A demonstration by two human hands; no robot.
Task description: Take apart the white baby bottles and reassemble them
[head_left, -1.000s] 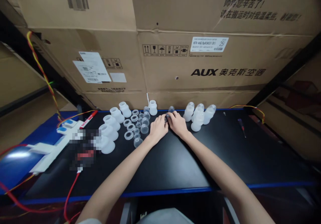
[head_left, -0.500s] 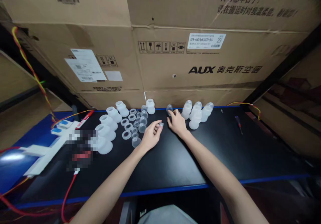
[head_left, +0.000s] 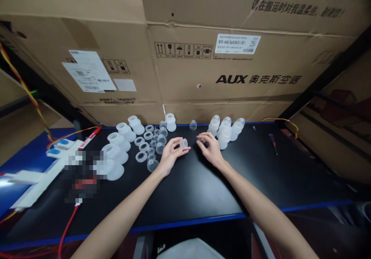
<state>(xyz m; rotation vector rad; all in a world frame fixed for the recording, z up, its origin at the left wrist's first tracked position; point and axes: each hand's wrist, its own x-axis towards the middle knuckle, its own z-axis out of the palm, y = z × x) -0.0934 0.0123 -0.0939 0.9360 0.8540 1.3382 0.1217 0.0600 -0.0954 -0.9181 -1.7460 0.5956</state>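
Note:
My left hand [head_left: 173,153] holds a small translucent bottle collar [head_left: 183,143] between thumb and fingers, over the black tabletop. Just across from it, my right hand [head_left: 209,146] has its thumb and fingertips curled together around something small and clear, mostly hidden. Beyond both hands a clear dome cap [head_left: 193,125] stands by itself. Left of my left hand lie several translucent rings [head_left: 141,157], small nipples [head_left: 151,150] and more clear domes [head_left: 152,165]. Beside my right hand is a group of several capped bottles [head_left: 224,137], standing upright.
Open white bottles [head_left: 125,132] form a row on the left, with one more bottle [head_left: 171,122] at the back. A power strip [head_left: 43,178], a red marker [head_left: 90,137] and cables lie far left. A screwdriver [head_left: 273,143] lies right. A large carton [head_left: 185,73] walls the back.
My right hand has drawn back from the dome cap, toward me, and its fingers have curled in. My left hand has turned, so the collar shows more. The view has shifted slightly.

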